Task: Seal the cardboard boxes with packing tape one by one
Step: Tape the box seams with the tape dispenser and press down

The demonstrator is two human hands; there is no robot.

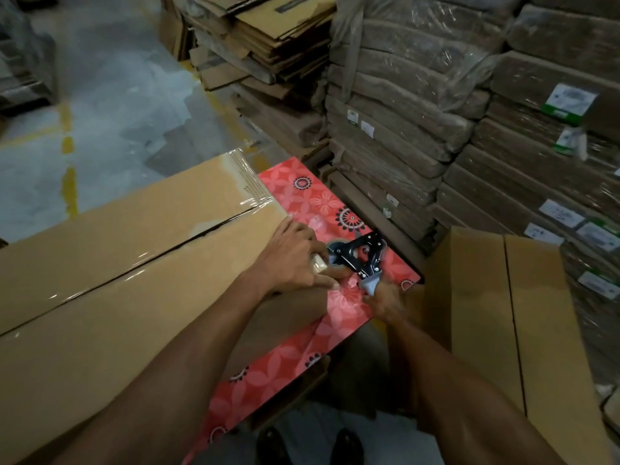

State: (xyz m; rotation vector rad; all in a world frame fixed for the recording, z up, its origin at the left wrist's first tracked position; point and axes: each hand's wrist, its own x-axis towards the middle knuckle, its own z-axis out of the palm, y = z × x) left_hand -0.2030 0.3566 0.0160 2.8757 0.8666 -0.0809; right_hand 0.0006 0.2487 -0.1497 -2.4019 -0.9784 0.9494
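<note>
A long flat cardboard box (134,263) lies across a red flower-patterned table (312,199), with clear packing tape shining along its centre seam and over its far end. A black tape dispenser (360,258) with a grey handle hovers just past the box's near right end. My right hand (385,302) grips the grey handle from below. My left hand (295,260) rests at the box's end and its fingers pinch the tape at the roll. A second cardboard box (486,313) stands on the right.
Flattened cartons (268,45) are piled at the back. Plastic-wrapped stacks of labelled boxes (503,129) fill the right side. Grey concrete floor (110,105) with yellow dashes opens to the left. My shoes (347,446) show under the table edge.
</note>
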